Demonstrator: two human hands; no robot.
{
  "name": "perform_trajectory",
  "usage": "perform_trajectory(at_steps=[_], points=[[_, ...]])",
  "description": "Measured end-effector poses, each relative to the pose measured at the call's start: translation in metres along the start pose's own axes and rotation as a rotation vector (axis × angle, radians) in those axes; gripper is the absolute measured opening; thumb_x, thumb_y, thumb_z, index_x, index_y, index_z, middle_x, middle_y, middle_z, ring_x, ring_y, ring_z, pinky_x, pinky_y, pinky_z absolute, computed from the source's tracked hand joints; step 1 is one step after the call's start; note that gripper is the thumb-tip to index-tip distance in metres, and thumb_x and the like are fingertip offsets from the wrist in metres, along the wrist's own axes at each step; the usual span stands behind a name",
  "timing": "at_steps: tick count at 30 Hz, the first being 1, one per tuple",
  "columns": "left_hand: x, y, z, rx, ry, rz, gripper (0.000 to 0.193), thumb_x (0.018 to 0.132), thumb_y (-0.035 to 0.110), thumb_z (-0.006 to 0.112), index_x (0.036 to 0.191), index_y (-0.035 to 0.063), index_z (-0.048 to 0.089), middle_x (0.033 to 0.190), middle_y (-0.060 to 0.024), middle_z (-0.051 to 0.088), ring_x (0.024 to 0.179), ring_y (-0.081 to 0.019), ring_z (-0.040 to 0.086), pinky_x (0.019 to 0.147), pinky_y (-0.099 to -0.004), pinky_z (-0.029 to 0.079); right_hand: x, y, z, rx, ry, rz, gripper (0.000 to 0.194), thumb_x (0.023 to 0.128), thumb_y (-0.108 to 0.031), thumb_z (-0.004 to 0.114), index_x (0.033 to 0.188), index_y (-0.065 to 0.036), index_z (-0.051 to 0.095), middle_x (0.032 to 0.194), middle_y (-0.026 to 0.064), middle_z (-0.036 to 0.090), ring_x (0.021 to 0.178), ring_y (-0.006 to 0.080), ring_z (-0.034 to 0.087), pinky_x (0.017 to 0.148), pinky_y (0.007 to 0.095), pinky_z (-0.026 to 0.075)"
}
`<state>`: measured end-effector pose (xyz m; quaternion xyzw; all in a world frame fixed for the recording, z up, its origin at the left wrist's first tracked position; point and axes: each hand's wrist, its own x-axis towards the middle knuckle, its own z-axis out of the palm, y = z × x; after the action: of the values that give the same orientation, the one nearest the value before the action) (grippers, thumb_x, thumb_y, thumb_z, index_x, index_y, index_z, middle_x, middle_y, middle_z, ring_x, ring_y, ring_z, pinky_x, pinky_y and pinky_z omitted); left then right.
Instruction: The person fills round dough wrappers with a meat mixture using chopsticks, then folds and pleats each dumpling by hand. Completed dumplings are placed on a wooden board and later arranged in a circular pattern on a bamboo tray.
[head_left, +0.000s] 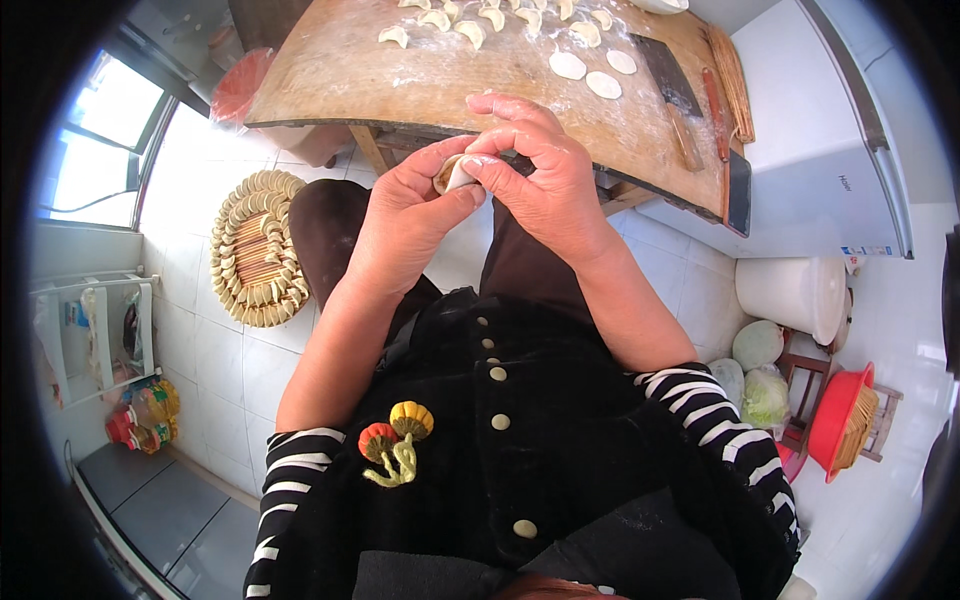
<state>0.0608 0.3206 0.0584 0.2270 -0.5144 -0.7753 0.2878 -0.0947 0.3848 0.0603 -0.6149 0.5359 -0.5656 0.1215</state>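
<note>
Between my two hands, just off the near edge of the floured wooden board (480, 82), is a partly folded dumpling (455, 174) with some brown filling showing. My left hand (420, 202) holds its left side with thumb and fingers. My right hand (532, 165) pinches the wrapper's upper right edge; flour coats its fingertips. Several folded dumplings (471, 34) lie along the board's far part. Three round wrappers (568, 64) lie to their right, beside a cleaver's dark blade (664, 71) with a wooden handle (684, 137). A reddish wooden stick (715, 112) lies right of the cleaver.
A round tray packed with dumplings (255, 251) rests on the tiled floor at left. A white refrigerator (810, 135) stands right of the board. Below it are a white bucket (787, 296), a cabbage (765, 397) and a red basin (836, 424). Oil bottles (154, 409) stand at lower left.
</note>
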Motion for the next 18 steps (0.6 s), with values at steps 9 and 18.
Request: perform_trajectory(at_steps=[9, 18], points=[[0.004, -0.006, 0.010, 0.174, 0.009, 0.171, 0.058, 0.090, -0.003, 0.058, 0.144, -0.0015, 0.037, 0.125, -0.0109, 0.059, 0.109, -0.0104, 0.055, 0.091, -0.0250, 0.047, 0.001, 0.010, -0.013, -0.010, -0.077, -0.003, 0.016, 0.081, -0.009, 0.074, 0.096, -0.005, 0.071, 0.124, 0.0127, 0.062, 0.121, 0.0269, 0.054, 0.101, 0.0367, 0.043], [0.005, -0.007, 0.012, 0.260, 0.008, 0.105, 0.060, 0.088, -0.007, 0.058, 0.144, -0.0011, 0.038, 0.128, -0.0101, 0.056, 0.111, -0.0103, 0.053, 0.092, -0.0251, 0.045, 0.002, 0.017, -0.015, -0.042, -0.119, -0.060, 0.006, 0.083, -0.010, 0.072, 0.086, -0.005, 0.070, 0.124, 0.0102, 0.063, 0.125, 0.0284, 0.050, 0.104, 0.0384, 0.040]])
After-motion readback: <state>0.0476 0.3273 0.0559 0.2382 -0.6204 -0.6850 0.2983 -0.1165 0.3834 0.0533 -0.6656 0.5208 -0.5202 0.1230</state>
